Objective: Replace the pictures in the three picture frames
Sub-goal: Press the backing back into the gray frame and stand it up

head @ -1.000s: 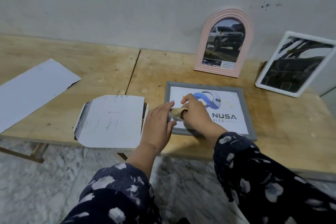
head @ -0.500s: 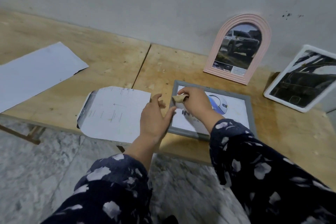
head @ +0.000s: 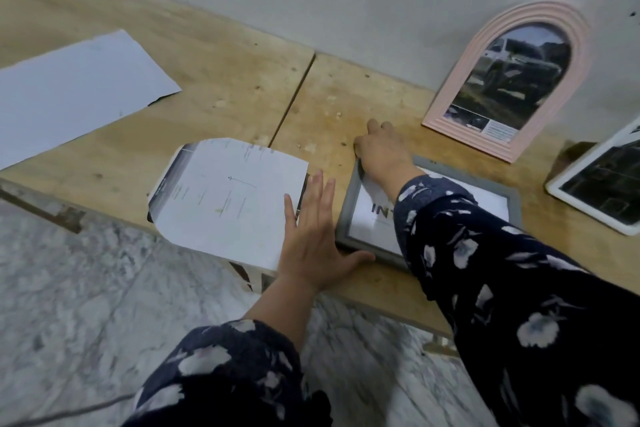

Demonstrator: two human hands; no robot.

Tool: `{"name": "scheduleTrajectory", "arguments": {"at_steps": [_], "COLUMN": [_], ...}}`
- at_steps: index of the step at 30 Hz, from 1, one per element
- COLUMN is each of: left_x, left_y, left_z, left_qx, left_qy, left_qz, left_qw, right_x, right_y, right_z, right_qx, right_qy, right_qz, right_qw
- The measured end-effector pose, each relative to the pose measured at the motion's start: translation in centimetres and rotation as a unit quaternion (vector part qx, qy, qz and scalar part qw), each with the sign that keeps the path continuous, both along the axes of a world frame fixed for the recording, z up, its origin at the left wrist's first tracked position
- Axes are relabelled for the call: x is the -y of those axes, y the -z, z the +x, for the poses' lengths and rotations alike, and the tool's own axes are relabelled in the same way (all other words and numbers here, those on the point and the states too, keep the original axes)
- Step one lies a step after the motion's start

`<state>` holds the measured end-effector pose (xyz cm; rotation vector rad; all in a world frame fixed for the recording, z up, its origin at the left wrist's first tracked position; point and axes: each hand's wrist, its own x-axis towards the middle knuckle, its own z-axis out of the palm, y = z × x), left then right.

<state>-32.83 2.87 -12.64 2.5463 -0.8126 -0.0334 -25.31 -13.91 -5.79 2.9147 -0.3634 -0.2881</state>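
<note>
Two hands flanked the grey frame [head: 349, 215], which lay flat on the surface [head: 225, 80], long axis left-right. The left hand [head: 313, 236] rested spread beside its left edge; the right hand [head: 382, 149], fingers curled, gripped its far-left corner, nearer.

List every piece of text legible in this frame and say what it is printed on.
"INT": bold letters on the white print in the grey frame; the rest is hidden by the right sleeve.
Caption box on the car photo in the pink arched frame: too small to read.
Faint lines on the cut sheet: too blurred to read.
</note>
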Motion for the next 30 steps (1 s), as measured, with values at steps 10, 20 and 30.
{"name": "scheduleTrajectory", "arguments": {"at_steps": [10,20,30], "left_x": [0.2,0.2,0.2], "left_y": [-0.3,-1.0,-1.1], "left_z": [-0.1,-0.2,-0.3], "left_qx": [-0.017,-0.057,-0.029], "left_qy": [-0.016,-0.03,0.014], "left_qz": [0.027,0.029,0.066], "left_qw": [0.999,0.997,0.997], "right_x": [-1.1,-4.5,-2.9], "right_y": [1.9,0.2,-1.8], "right_z": [-2.2,-8.2,-11.0], "right_qx": [-0.01,0.004,0.055], "right_qy": [0.089,-0.001,0.124], "right_qz": [0.103,0.145,0.361], "right_qw": [0.991,0.989,0.923]}}
